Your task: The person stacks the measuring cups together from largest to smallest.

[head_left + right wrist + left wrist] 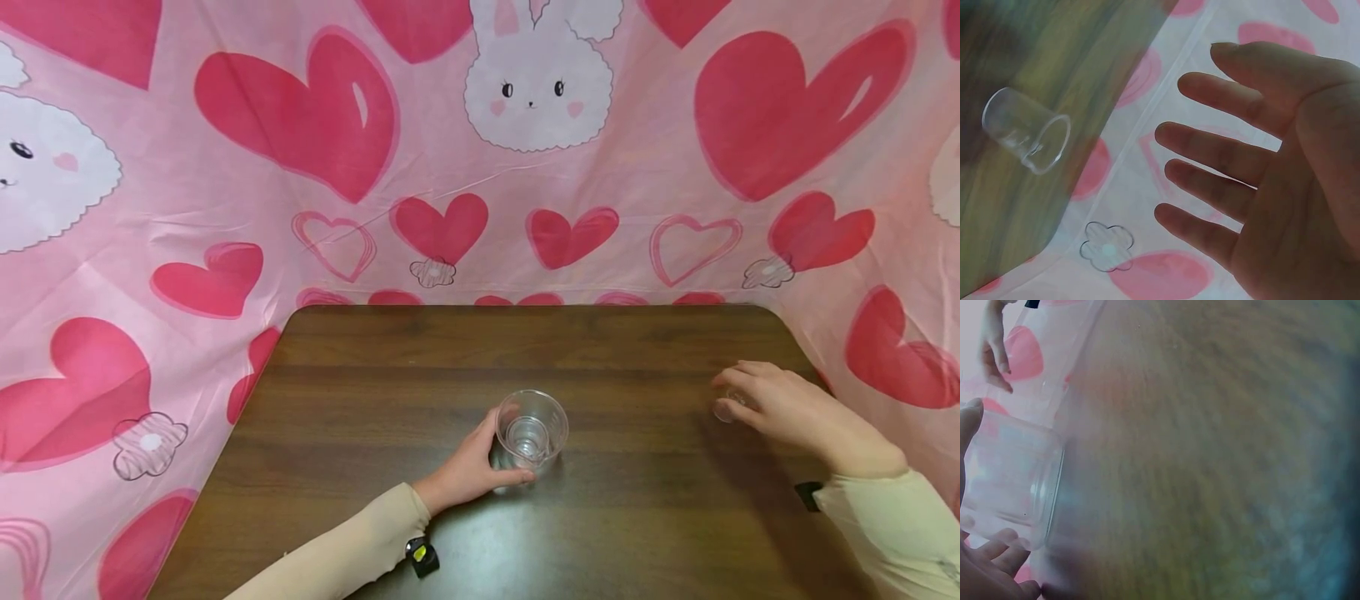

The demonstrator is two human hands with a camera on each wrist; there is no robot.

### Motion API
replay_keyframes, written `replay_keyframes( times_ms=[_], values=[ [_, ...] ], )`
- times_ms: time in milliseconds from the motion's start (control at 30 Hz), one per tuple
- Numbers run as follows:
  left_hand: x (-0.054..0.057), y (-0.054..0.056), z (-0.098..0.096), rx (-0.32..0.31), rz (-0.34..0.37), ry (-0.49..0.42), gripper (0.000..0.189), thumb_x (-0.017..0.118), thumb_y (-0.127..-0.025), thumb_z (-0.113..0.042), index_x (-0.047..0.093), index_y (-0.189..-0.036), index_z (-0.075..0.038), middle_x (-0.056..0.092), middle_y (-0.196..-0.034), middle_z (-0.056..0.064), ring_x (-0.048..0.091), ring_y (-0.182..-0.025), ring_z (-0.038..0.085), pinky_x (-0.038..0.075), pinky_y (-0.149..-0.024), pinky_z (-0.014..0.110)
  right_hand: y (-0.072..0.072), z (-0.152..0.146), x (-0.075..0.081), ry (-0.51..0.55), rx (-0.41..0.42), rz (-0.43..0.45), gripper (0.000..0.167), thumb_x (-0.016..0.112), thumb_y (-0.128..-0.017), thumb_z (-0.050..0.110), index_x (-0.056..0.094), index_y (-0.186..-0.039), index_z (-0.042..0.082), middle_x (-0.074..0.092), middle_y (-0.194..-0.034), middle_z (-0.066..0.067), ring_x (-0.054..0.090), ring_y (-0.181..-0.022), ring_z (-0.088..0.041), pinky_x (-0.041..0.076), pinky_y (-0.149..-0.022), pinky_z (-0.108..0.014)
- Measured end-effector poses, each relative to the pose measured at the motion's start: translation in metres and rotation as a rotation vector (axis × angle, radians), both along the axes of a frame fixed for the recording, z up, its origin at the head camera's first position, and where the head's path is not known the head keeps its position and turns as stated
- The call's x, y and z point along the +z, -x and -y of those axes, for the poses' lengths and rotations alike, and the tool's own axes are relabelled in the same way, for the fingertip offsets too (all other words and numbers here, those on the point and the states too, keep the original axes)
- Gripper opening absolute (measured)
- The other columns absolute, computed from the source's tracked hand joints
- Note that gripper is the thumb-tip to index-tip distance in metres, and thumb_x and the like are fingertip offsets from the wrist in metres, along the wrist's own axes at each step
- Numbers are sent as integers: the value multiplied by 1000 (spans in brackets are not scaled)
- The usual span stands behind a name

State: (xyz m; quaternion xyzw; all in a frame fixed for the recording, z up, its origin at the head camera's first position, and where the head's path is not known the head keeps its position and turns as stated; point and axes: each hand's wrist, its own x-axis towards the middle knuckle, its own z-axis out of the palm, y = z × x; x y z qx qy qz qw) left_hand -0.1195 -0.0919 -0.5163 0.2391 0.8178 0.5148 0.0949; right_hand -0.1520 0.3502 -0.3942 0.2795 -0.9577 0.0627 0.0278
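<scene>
A large clear cup stands on the table near its middle. My left hand holds it from the left side, with the thumb along the near side and the fingers around the far side. In the left wrist view, the cup's wall shows between thumb and fingers. Over at the right, my right hand hovers above a small clear beaker, partly covering it in the head view. The right wrist view shows that beaker upright on the table with a spout at its rim, apart from the spread, nearly straight fingers.
The dark wooden table has rounded far corners. Pink cloth with hearts and rabbits hangs behind it and along both sides. Black wrist straps sit at both cuffs.
</scene>
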Motion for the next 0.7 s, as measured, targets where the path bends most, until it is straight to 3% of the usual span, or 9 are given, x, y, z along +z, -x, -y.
replay_keyframes(
  times_ms=[233,433,567,700],
  values=[
    [-2,1,-1,3,-10,5,97,91,-82,-35,34,-158,-17,50,-154,5,47,-142,19,36,-119,44,4,-15,-11,12,31,-89,26,86,-77,8,71,-99,11,69,-93,-3,68,-86,-31,56,-76,-55],
    [-3,4,1,-4,-13,11,99,91,-81,-35,33,-159,-17,50,-154,5,47,-142,19,36,-119,44,8,-25,-18,32,92,-167,31,87,-71,2,72,-96,12,68,-89,5,66,-80,-22,56,-71,-46],
    [-3,5,1,-11,-12,17,100,91,-82,-37,31,-160,-19,50,-155,4,47,-142,18,36,-119,44,11,-31,-23,52,129,-190,37,87,-67,-5,72,-97,9,68,-85,1,65,-76,-20,56,-68,-43],
    [-3,5,1,-16,-14,25,99,90,-83,-38,31,-160,-18,50,-154,4,47,-142,19,36,-119,44,13,-37,-28,53,131,-217,43,85,-61,-11,72,-99,6,69,-85,-4,66,-75,-26,56,-68,-46]
  ],
)
